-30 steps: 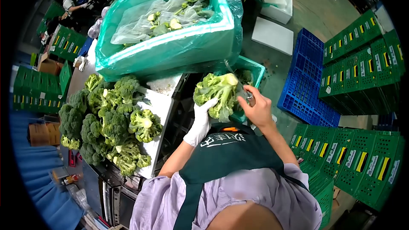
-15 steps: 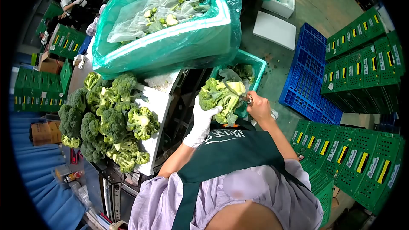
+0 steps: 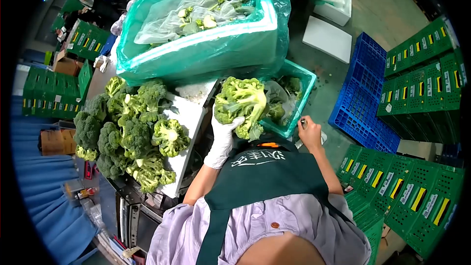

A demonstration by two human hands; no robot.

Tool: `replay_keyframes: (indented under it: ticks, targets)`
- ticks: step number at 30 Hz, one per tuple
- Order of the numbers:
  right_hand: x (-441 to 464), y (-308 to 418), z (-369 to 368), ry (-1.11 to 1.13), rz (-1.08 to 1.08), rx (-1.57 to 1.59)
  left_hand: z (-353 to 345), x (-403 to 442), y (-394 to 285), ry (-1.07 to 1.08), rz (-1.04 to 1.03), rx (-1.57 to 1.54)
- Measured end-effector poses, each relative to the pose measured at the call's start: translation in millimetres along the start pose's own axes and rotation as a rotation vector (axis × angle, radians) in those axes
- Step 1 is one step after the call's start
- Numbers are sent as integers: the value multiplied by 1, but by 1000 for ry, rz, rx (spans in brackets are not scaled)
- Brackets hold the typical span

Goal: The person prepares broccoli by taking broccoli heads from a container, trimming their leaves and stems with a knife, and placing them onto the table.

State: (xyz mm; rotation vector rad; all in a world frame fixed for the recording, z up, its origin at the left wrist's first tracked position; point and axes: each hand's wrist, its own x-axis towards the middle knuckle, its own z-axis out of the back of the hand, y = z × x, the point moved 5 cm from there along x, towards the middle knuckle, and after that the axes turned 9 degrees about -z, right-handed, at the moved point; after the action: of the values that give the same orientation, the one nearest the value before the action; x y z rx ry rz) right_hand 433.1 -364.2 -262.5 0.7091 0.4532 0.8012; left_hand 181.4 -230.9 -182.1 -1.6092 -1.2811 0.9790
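A head of broccoli [image 3: 241,99] is gripped in the gloved left hand [image 3: 223,136], the thumb laid against its near side and the fingers largely hidden beneath it. The bare right hand [image 3: 311,134] is found curled closed around a small handle [image 3: 304,123] (whether a blade extends from it cannot be told), and is held well apart from the head. The broccoli is held up in front of the apron [image 3: 265,172], between the white board [image 3: 190,113] and the green-lined bin [image 3: 310,87], with its pale stalks exposed. More heads are piled [image 3: 131,135] on and beside the board; loose pieces are noted on the clear sheet [image 3: 169,24] inside the large lined box [image 3: 206,60]. The step in hand is judged to be the handling of a single head, probably at a pause in trimming, since no contact is made by the tool. For any further cut, the handle would need to be brought across to the stalks, with the gloved thumb kept clear; for setting down, a free spot would be required.
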Motion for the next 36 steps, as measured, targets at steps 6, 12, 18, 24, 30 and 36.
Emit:
replay_keyframes:
  ticks: [6, 12, 18, 24, 30, 36]
  targets:
    - [-17, 90, 45, -63, 459, -172, 1, 11, -18, 101, -408, 554]
    - [-10, 87, 42, -30, 514, -270, -10, 10, -37, 116, -603, 806]
    - [0, 84, 36, -18, 487, -329, -12, 9, -43, 118, -634, 956]
    - [6, 82, 29, 98, 519, -345, -19, 6, -46, 219, -628, 988]
    - [31, -1, 7, 97, 140, -719, -20, -6, -44, 38, -717, 1046]
    - [15, -12, 14, 164, -18, -523, -8, -5, -58, 48, -938, 1086]
